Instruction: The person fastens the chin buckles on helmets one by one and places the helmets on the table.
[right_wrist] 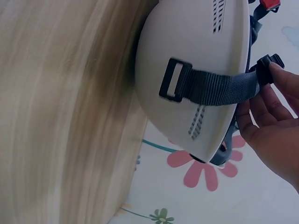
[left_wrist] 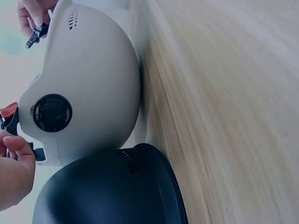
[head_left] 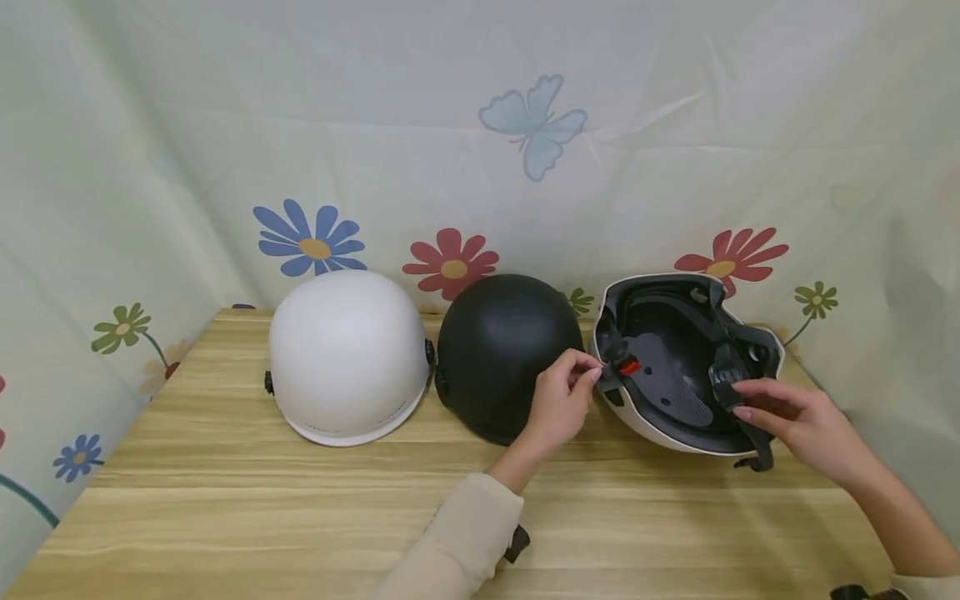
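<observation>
A white helmet (head_left: 678, 321) lies upside down at the right, its black padded inside facing up. At its left rim my left hand (head_left: 558, 396) pinches the dark strap beside a red buckle part (head_left: 629, 367). My right hand (head_left: 806, 425) holds a black buckle piece (right_wrist: 265, 69) between thumb and fingers on the helmet's right side. From that buckle a dark webbing strap (right_wrist: 217, 88) hangs over the outside of the shell, ending in a black slider. The left wrist view shows a round black knob (left_wrist: 52, 113) on the shell's side.
A black helmet (head_left: 510, 350) stands crown up just left of the upturned one, close to my left hand. Farther left sits another white helmet (head_left: 348, 350), also crown up. All are on a wooden table (head_left: 262, 517), with a flower-printed curtain (head_left: 420, 108) behind.
</observation>
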Demonstrator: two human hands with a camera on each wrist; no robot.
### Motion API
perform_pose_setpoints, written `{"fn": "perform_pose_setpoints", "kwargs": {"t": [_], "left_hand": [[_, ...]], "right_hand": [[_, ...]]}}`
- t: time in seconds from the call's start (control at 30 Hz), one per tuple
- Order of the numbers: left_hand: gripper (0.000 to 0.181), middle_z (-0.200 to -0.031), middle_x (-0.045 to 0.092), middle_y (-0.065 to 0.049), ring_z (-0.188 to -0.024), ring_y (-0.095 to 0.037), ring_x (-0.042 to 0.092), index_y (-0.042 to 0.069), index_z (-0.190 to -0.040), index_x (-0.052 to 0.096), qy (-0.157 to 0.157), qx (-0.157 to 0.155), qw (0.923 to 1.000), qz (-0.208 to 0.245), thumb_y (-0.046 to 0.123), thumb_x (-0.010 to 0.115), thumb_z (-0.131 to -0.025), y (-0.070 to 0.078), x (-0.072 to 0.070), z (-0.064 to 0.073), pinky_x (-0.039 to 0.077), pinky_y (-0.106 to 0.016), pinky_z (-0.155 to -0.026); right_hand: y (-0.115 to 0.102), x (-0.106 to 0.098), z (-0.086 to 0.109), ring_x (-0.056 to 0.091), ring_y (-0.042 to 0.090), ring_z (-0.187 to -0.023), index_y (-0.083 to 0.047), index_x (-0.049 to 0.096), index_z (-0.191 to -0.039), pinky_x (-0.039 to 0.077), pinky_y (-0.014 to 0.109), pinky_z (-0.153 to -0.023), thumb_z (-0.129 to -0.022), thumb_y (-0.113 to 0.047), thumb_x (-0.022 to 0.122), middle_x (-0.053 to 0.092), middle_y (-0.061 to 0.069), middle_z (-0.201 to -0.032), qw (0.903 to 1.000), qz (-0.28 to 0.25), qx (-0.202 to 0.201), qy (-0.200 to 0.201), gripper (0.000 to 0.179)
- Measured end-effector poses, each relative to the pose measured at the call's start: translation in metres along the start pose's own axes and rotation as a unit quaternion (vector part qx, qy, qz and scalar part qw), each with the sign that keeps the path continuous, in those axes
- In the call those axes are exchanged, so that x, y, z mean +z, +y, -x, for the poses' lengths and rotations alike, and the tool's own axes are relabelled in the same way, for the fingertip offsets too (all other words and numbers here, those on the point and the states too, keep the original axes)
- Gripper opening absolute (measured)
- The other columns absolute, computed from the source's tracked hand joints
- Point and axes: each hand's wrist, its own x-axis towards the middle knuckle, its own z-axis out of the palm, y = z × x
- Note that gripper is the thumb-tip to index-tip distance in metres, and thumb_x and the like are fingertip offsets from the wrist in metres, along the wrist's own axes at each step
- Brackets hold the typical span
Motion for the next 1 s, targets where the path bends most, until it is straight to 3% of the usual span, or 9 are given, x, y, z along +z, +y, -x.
{"fn": "perform_pose_setpoints", "kwargs": {"t": [0.27, 0.4, 0.53, 0.67, 0.87, 1.0], "left_hand": [[0.014, -0.079, 0.058, -0.016, -0.056, -0.015, 0.050, -0.003, -0.101, 0.058, -0.019, -0.031, 0.9991, 0.024, -0.006, 0.053, -0.088, 0.007, -0.001, 0.000, 0.041, -0.016, -0.051], [0.020, -0.081, 0.058, -0.018, -0.060, -0.023, 0.052, -0.003, -0.109, 0.054, -0.039, -0.044, 0.9980, 0.025, -0.006, 0.051, -0.090, 0.023, -0.005, 0.004, 0.040, -0.015, -0.052], [0.024, -0.079, 0.058, -0.018, -0.057, -0.019, 0.050, 0.000, -0.114, 0.051, -0.049, -0.057, 0.9967, 0.032, 0.000, 0.053, -0.090, 0.012, -0.001, 0.002, 0.039, -0.016, -0.051], [0.031, -0.074, 0.059, -0.015, -0.053, -0.009, 0.047, 0.008, -0.121, 0.048, -0.055, -0.046, 0.9970, 0.031, 0.007, 0.056, -0.090, -0.004, 0.001, -0.001, 0.040, -0.018, -0.048], [0.044, -0.067, 0.054, -0.003, -0.049, -0.007, 0.048, 0.021, -0.132, 0.044, -0.099, -0.005, 0.9944, -0.038, 0.014, 0.057, -0.091, -0.004, -0.003, -0.001, 0.044, -0.021, -0.046], [0.045, -0.067, 0.054, -0.003, -0.050, -0.008, 0.048, 0.025, -0.132, 0.045, -0.130, 0.003, 0.9895, -0.063, 0.013, 0.058, -0.090, -0.001, -0.006, -0.002, 0.044, -0.020, -0.047]], "right_hand": [[-0.017, 0.004, -0.012, 0.057, -0.002, -0.076, 0.001, 0.063, -0.106, 0.046, 0.011, -0.063, -0.081, 0.002, 0.065, 0.058, -0.013, -0.094, 0.9991, 0.012, -0.038, 0.013, 0.025], [-0.027, 0.012, -0.021, 0.055, -0.001, -0.074, 0.002, 0.064, -0.103, 0.046, 0.011, -0.062, -0.078, 0.008, 0.066, 0.058, -0.012, -0.094, 0.9963, 0.007, -0.082, 0.025, 0.026], [-0.035, 0.020, -0.026, 0.052, 0.005, -0.069, 0.000, 0.065, -0.101, 0.045, 0.014, -0.057, -0.076, 0.011, 0.066, 0.059, -0.004, -0.091, 0.9934, 0.010, -0.112, 0.022, 0.028], [-0.039, 0.026, -0.030, 0.051, 0.007, -0.068, -0.001, 0.065, -0.102, 0.043, 0.016, -0.055, -0.076, 0.011, 0.065, 0.059, 0.002, -0.090, 0.9934, 0.015, -0.114, 0.008, 0.029], [-0.039, 0.031, -0.032, 0.050, 0.007, -0.068, -0.002, 0.065, -0.103, 0.043, 0.017, -0.056, -0.077, 0.010, 0.065, 0.059, 0.004, -0.089, 0.9935, 0.018, -0.112, -0.003, 0.029], [-0.040, 0.032, -0.033, 0.048, 0.007, -0.065, -0.002, 0.065, -0.103, 0.043, 0.019, -0.054, -0.077, 0.010, 0.065, 0.059, 0.003, -0.088, 0.9936, 0.021, -0.111, -0.009, 0.029]]}}
